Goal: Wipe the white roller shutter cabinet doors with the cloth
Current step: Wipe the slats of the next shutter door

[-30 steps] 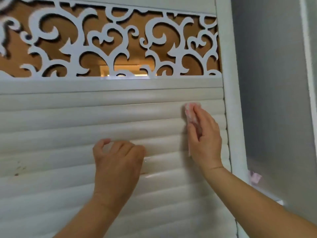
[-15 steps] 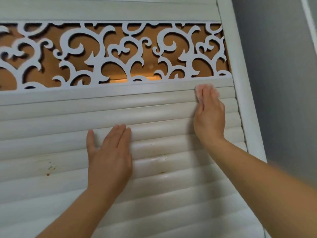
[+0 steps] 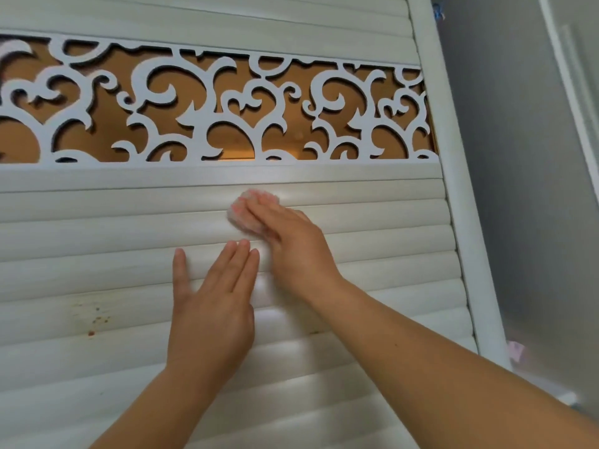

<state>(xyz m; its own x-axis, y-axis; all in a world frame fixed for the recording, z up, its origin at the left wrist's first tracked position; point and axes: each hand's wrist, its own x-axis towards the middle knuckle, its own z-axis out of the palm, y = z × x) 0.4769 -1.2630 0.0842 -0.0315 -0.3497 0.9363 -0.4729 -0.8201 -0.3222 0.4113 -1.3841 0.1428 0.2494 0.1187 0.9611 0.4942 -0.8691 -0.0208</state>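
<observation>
The white roller shutter door [image 3: 97,254] fills the view, made of horizontal slats. My right hand [image 3: 291,247] presses a small pink cloth [image 3: 249,209] flat against the upper slats near the middle, with straight fingers over it. My left hand [image 3: 210,306] lies flat on the slats just below and left of the right hand, fingers straight and together. Small reddish-brown spots [image 3: 94,319] mark the slats at lower left.
A carved white scroll panel [image 3: 207,105] with an orange-brown backing runs above the slats. The white door frame post [image 3: 453,176] stands at the right, and a grey wall [image 3: 525,157] lies beyond it.
My right hand has slid the cloth leftward along the upper slats, from the right edge to near the middle. My left hand stays flat on the slats.
</observation>
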